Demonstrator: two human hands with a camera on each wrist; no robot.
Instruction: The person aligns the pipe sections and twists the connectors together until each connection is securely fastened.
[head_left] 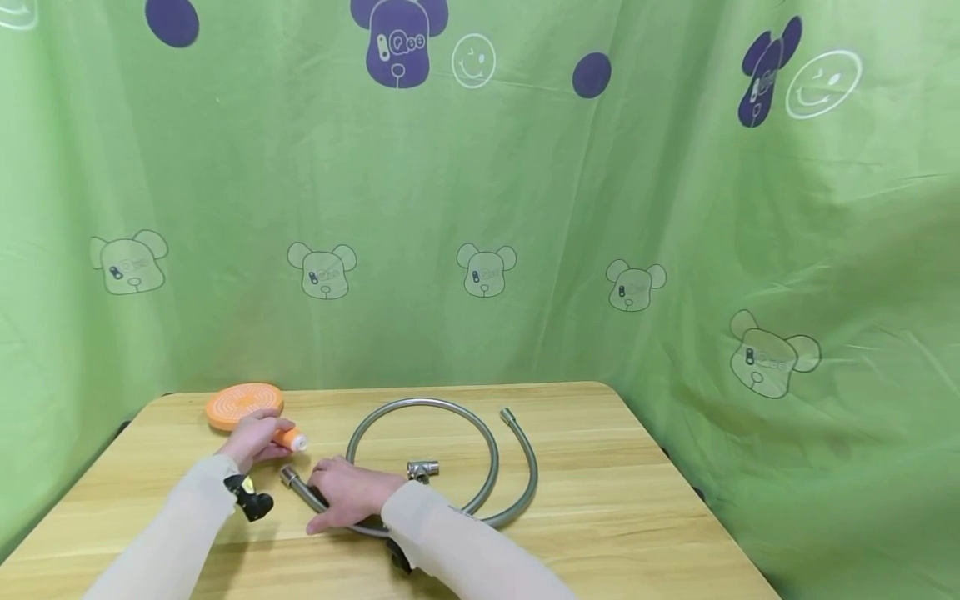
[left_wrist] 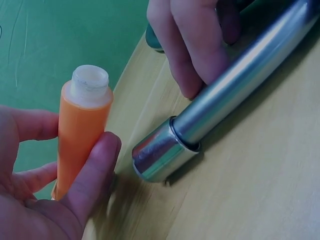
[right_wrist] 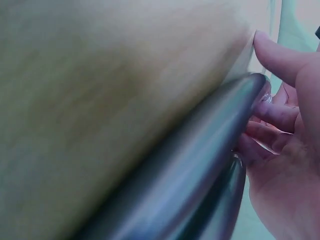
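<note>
Green bear-print fabric (head_left: 540,192) hangs behind your pale wood-grain worktop (head_left: 637,500). At ten o'clock, your left hand (head_left: 255,437) clasps the handle of the round orange shower head (head_left: 244,404); its white neck (left_wrist: 90,82) is bare. Your right hand (head_left: 352,492) rests bent fingers against the flexible silver metal hose (head_left: 422,402); you cannot tell whether it grips. Nothing looks joined yet: the hose's end nut (left_wrist: 162,155) sits apart from that neck, and the chrome tee fitting (head_left: 422,467) lies loose at two o'clock from your right hand.
</note>
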